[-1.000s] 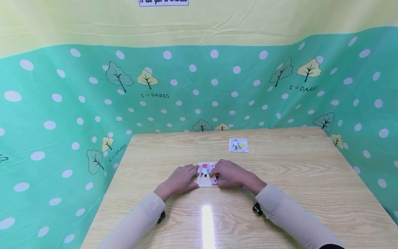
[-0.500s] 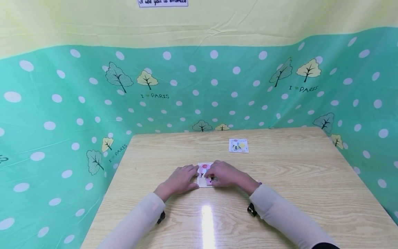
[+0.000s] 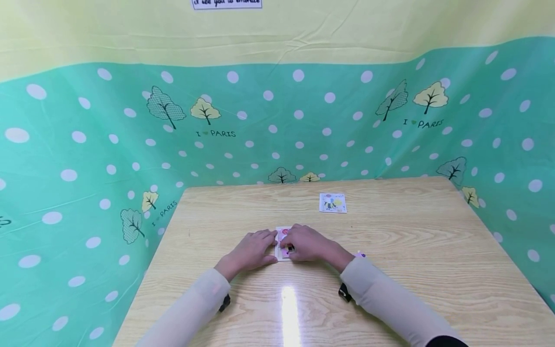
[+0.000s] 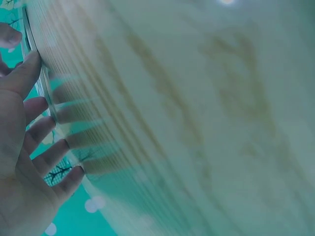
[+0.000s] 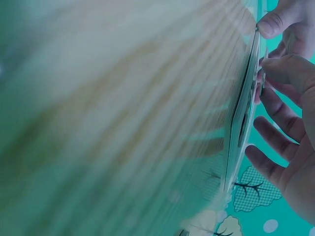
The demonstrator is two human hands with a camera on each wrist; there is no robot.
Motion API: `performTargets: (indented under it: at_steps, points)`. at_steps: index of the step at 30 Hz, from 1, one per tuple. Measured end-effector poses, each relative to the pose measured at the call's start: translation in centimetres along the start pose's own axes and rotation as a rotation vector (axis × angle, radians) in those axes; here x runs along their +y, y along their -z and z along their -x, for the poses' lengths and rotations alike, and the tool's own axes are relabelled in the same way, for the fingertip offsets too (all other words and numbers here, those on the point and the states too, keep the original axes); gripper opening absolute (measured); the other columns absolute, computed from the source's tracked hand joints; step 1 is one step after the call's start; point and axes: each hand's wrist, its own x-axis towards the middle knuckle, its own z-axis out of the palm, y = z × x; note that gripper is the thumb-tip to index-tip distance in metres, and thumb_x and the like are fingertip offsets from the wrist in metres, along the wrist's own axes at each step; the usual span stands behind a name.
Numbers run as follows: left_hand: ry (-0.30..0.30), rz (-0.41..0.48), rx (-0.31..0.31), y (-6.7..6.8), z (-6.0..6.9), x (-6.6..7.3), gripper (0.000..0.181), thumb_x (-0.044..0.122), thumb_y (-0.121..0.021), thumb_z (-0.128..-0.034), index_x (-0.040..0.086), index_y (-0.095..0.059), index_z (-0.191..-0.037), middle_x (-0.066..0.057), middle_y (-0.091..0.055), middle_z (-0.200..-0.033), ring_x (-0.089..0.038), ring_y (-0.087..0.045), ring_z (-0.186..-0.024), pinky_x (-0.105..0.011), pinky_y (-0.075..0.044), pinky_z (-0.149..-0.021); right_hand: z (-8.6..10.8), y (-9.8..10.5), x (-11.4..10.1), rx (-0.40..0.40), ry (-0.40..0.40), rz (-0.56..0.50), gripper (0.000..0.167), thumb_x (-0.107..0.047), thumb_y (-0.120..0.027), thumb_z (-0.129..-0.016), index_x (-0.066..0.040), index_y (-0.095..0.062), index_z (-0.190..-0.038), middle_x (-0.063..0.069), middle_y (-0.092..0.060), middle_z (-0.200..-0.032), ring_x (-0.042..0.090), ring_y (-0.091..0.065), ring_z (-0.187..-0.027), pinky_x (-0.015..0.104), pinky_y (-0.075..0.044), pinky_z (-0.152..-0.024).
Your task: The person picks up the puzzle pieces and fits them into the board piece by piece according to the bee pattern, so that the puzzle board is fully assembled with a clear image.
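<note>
A small white-rimmed puzzle board [image 3: 277, 257] with a pink bee picture lies mid-table in the head view, partly covered by my right hand. My left hand [image 3: 252, 249] rests at its left edge, thumb and fingertips touching the rim, fingers fairly straight. Over the lower part of the board, my right hand [image 3: 309, 244] pinches a pink puzzle piece [image 3: 285, 252] between thumb and index finger. The right wrist view shows the board [image 5: 239, 113] edge-on and the thin piece [image 5: 264, 81] at the fingertips; the other fingers are spread.
A square card with a bee picture [image 3: 333, 203] lies farther back on the wooden table [image 3: 412, 231]. A small purple piece [image 3: 361, 254] shows beside my right wrist, mostly hidden. Behind the table hangs a green dotted cloth [image 3: 299, 130].
My right hand has slid left over the board with the puzzle piece, covering more of the picture. The purple piece by the wrist has come into view. My left hand stays put.
</note>
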Motion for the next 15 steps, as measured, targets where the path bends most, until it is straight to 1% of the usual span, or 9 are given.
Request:
performTargets:
  at_steps: [5, 9, 15]
  points:
    - [-0.003, 0.0, 0.006, -0.04, 0.0, -0.04, 0.055, 0.055, -0.066, -0.0937, 0.015, -0.064, -0.13, -0.007, -0.05, -0.156, -0.032, -0.048, -0.144, -0.056, -0.048, -0.11, -0.55, -0.18, -0.09, -0.023, -0.004, 0.022, 0.033, -0.023, -0.073, -0.088, -0.024, -0.075, -0.121, 0.0, -0.071, -0.129, 0.024, -0.06, -0.122, 0.045, -0.052, -0.102]
    - [-0.006, -0.005, 0.006, -0.03, -0.04, -0.06, 0.055, 0.055, -0.066, -0.0935, 0.014, -0.064, -0.13, -0.007, -0.05, -0.156, -0.032, -0.048, -0.143, -0.057, -0.048, -0.109, -0.87, -0.35, -0.01, -0.033, -0.007, 0.041, 0.034, -0.023, -0.073, -0.087, -0.026, -0.075, -0.121, -0.001, -0.071, -0.13, 0.024, -0.06, -0.121, 0.044, -0.052, -0.1]
    - [-0.012, -0.006, 0.006, 0.12, -0.02, 0.02, 0.055, 0.054, -0.067, -0.0934, 0.014, -0.064, -0.131, -0.009, -0.051, -0.155, -0.033, -0.049, -0.143, -0.057, -0.048, -0.109, -1.02, -0.32, -0.18, -0.036, -0.003, 0.048, 0.033, -0.024, -0.073, -0.088, -0.024, -0.075, -0.121, -0.001, -0.071, -0.131, 0.024, -0.06, -0.12, 0.044, -0.052, -0.099]
